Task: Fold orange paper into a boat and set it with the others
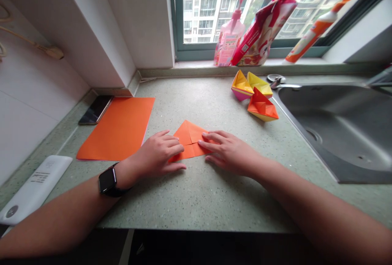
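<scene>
A folded piece of orange paper (pixel 190 136) lies on the countertop, its peak pointing away from me and a straight band along its near edge. My left hand (pixel 161 150) rests on its left end with fingers spread and the thumb on the counter side. On the right end lie the outstretched fingers of my right hand (pixel 226 148). Both hands press the paper flat and neither grasps it. The paper's two lower corners are hidden under my hands.
Flat orange sheets (pixel 119 130) lie to the left, beside a phone (pixel 96 110) and a white device (pixel 36 187). Several folded paper boats (pixel 263 108) stand near the metal sink (pixel 346 122). A pink pump bottle (pixel 228 38), a red bag (pixel 265 32) and an orange-white bottle (pixel 315 34) line the windowsill.
</scene>
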`<state>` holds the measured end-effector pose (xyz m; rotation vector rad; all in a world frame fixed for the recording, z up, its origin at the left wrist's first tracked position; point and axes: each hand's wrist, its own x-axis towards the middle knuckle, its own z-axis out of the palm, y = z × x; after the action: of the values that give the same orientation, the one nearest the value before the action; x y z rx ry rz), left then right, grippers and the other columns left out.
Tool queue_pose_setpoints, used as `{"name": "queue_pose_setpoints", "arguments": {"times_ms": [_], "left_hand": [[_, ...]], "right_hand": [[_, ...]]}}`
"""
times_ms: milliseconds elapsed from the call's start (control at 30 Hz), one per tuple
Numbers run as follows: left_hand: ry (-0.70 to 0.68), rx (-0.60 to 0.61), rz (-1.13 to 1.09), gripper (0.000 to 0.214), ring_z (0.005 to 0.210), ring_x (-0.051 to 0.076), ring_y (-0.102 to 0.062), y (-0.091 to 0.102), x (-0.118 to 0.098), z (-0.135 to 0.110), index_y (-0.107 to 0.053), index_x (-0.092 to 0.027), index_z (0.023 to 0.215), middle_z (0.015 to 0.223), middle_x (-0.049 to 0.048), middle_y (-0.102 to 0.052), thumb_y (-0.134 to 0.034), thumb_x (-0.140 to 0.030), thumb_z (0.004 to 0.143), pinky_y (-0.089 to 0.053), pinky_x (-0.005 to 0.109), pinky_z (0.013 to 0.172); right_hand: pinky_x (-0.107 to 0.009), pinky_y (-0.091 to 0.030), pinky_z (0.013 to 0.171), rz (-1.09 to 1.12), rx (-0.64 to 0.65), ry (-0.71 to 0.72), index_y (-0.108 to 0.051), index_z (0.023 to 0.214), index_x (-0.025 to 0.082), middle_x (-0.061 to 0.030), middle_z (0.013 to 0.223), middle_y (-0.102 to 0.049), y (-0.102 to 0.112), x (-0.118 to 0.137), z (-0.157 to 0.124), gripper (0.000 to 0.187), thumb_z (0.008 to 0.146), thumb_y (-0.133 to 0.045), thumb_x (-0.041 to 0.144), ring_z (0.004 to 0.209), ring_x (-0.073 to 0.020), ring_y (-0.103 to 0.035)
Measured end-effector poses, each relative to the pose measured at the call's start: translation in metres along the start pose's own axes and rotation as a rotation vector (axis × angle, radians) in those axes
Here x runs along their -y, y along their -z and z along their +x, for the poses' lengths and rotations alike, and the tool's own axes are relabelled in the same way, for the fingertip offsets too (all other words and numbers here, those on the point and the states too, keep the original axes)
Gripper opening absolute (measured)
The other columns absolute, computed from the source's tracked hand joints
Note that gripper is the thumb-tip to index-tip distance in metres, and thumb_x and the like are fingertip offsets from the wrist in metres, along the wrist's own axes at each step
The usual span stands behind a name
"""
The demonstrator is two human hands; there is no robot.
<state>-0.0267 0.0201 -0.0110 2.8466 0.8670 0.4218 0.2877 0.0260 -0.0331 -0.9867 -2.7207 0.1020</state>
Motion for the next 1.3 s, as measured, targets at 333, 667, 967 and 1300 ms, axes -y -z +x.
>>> {"name": "queue_pose_setpoints", "arguments": {"times_ms": [333, 667, 967, 1300], "left_hand": [[-0.039, -0.040, 0.166, 0.023, 0.094, 0.022, -0.071, -0.006, -0.011, 0.008, -0.071, -0.020, 0.102, 0.101, 0.0081, -0.077, -0.054, -0.031, 0.112, -0.056, 0.036, 0.089], [-0.084, -0.074, 0.265, 0.023, 0.094, 0.024, -0.073, -0.007, -0.014, 0.010, -0.073, -0.018, 0.108, 0.110, 0.0078, -0.079, -0.058, -0.034, 0.111, -0.058, 0.038, 0.086], [-0.110, -0.077, 0.278, 0.025, 0.083, 0.020, -0.071, -0.011, -0.020, 0.012, -0.074, -0.018, 0.099, 0.096, 0.0055, -0.079, -0.053, -0.024, 0.112, -0.056, 0.036, 0.079], [-0.087, -0.088, 0.312, 0.025, 0.086, 0.021, -0.073, -0.013, -0.020, 0.013, -0.074, -0.019, 0.104, 0.105, 0.0063, -0.081, -0.053, -0.031, 0.113, -0.056, 0.035, 0.076]], "right_hand": [[-0.051, -0.059, 0.113, 0.124, -0.099, 0.036, -0.078, 0.128, 0.024, -0.0114, 0.138, -0.078, -0.006, 0.007, 0.007, 0.030, 0.099, -0.074, 0.025, 0.128, -0.0297, -0.072], [-0.041, -0.065, 0.095, 0.116, -0.123, 0.083, -0.077, 0.125, 0.024, -0.0091, 0.125, -0.082, -0.004, 0.001, 0.011, 0.027, 0.099, -0.073, 0.027, 0.106, -0.0242, -0.078], [-0.041, -0.064, 0.092, 0.114, -0.119, 0.111, -0.076, 0.129, 0.025, -0.0101, 0.125, -0.081, -0.001, 0.000, 0.009, 0.033, 0.097, -0.077, 0.031, 0.105, -0.0243, -0.077], [-0.040, -0.065, 0.090, 0.121, -0.122, 0.100, -0.077, 0.131, 0.023, -0.0106, 0.123, -0.082, 0.000, -0.005, 0.009, 0.032, 0.100, -0.071, 0.026, 0.105, -0.0251, -0.078]]}}
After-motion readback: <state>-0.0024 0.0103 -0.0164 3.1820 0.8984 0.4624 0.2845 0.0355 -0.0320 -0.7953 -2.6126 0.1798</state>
